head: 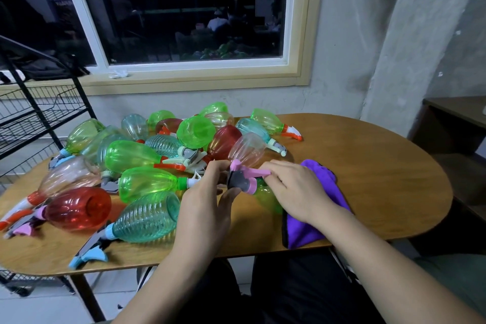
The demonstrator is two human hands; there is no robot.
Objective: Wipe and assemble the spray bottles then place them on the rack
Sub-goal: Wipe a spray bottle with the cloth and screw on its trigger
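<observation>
So on my feed right now, both hands are busy at the near middle of the surface (381, 179). The left hand (207, 197) pinches the grey and pink spray head (243, 177), with the fingers on top and the thumb underneath. That spray head sits on the neck of a green bottle (268, 200), which lies tilted just above the surface. The right hand (294, 187) is curled over the bottle's body, and its fingertips reach the pink trigger. I can't see most of the bottle since that hand covers it.

A purple cloth (320, 208) is bunched under and beside the right hand and hangs off the near edge. To the left there's a big pile of bottles (147, 155) in green, teal, red and clear pink, all on their sides, some with sprayers on. A red bottle (79, 208) and a teal bottle (147, 218) lie nearest me. The black wire rack (34, 118) stands at the far left, just beside the surface.
</observation>
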